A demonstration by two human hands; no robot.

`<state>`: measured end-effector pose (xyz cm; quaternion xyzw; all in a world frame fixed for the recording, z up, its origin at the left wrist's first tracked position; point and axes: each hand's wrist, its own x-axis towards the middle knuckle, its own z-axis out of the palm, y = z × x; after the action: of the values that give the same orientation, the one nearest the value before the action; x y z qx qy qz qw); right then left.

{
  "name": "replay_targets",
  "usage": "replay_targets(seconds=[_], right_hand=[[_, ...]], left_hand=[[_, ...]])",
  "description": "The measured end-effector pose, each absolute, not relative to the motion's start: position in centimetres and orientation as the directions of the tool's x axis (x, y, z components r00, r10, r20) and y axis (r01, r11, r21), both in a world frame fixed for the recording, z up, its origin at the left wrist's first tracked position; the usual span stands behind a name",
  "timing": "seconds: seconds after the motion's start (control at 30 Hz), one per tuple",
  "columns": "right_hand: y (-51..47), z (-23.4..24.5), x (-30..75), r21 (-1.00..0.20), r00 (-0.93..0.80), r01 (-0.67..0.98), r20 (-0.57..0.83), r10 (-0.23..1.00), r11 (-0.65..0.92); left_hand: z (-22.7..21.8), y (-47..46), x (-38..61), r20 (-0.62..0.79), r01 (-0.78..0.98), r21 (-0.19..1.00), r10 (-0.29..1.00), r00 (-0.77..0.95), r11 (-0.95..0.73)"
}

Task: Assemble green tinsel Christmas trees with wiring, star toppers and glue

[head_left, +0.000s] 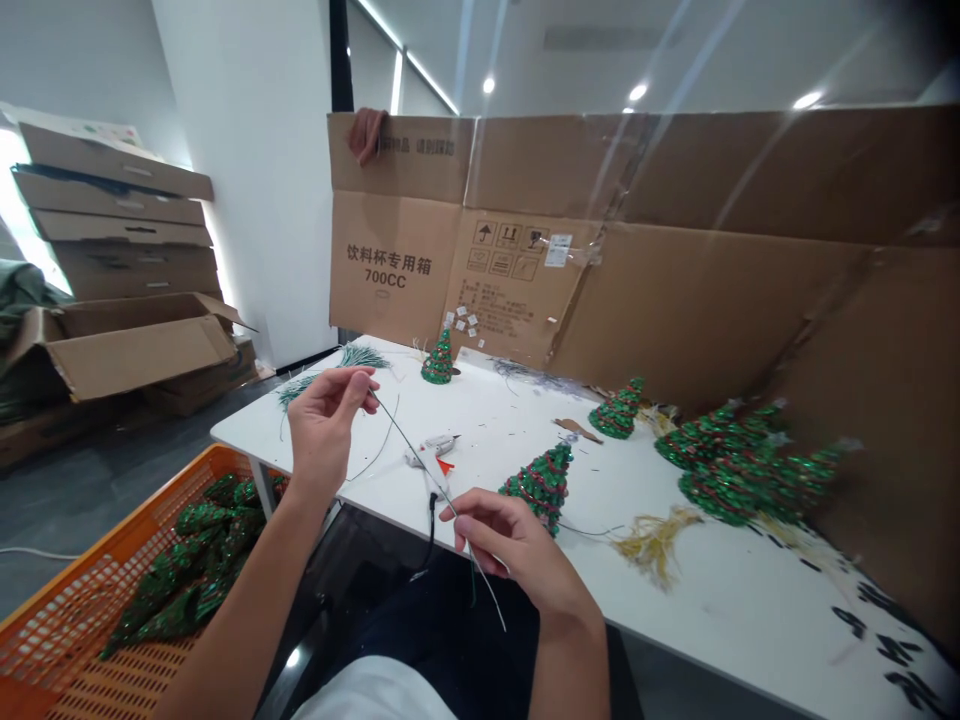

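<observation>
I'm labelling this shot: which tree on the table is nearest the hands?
The tree just beyond the right hand; the others are farther back or right.

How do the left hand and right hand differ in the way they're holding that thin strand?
Height: the left hand is higher in the picture, the right hand lower.
Grip point: the left hand is at the upper end of the strand; the right hand grips farther down, leaving a stretch sticking out below.
Shared: both hold the same slanting strand between thumb and fingers.

Two wearer's hands (324,425), one glue gun (429,453), one basket (75,595) and six-plus trees (541,487) show.
</observation>
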<state>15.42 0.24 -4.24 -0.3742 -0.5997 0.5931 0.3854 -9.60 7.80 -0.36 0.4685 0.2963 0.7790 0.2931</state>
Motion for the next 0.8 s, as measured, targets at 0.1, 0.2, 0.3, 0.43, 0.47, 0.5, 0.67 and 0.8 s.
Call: replay_targets(seconds=[0.1, 0.2, 0.3, 0.43, 0.47, 0.5, 0.67, 0.8], right_hand=[[0.3, -4.5, 16.0, -0.998, -0.403, -0.060, 0.042, 0.914, 0.020], [0.3, -4.8, 16.2, -0.993, -0.387, -0.115, 0.052, 0.921, 0.008], [0.3, -5.0, 16.3, -0.991, -0.378, -0.137, 0.052, 0.925, -0.001], [0.3, -4.8, 16.4, -0.992, -0.380, -0.125, 0.057, 0.923, 0.010], [0.3, -4.7, 16.4, -0.992, -0.385, -0.125, 0.061, 0.921, 0.014], [0.2, -4.6, 16.4, -0.992, -0.391, -0.127, 0.065, 0.918, 0.016], [0.1, -4.3, 16.3, -0.988, -0.427, -0.152, 0.082, 0.900, 0.017], [0.2, -4.6, 16.3, -0.985, -0.407, -0.170, 0.101, 0.908, 0.034]], left_hand=[[-0.1, 8.4, -10.6, 0.548, -0.180, 0.713, 0.699, -0.460, -0.678], [0.1, 8.9, -11.4, 0.539, -0.178, 0.700, 0.675, -0.505, -0.692], [0.2, 9.3, -12.2, 0.527, -0.180, 0.684, 0.649, -0.549, -0.707], [0.2, 9.9, -13.1, 0.502, -0.211, 0.660, 0.632, -0.590, -0.721], [0.2, 10.0, -13.4, 0.498, -0.219, 0.655, 0.631, -0.595, -0.724], [0.2, 10.1, -13.6, 0.496, -0.223, 0.649, 0.627, -0.600, -0.727], [0.2, 10.4, -14.4, 0.490, -0.236, 0.621, 0.605, -0.627, -0.748], [0.3, 10.4, -14.3, 0.463, -0.258, 0.629, 0.620, -0.633, -0.733]])
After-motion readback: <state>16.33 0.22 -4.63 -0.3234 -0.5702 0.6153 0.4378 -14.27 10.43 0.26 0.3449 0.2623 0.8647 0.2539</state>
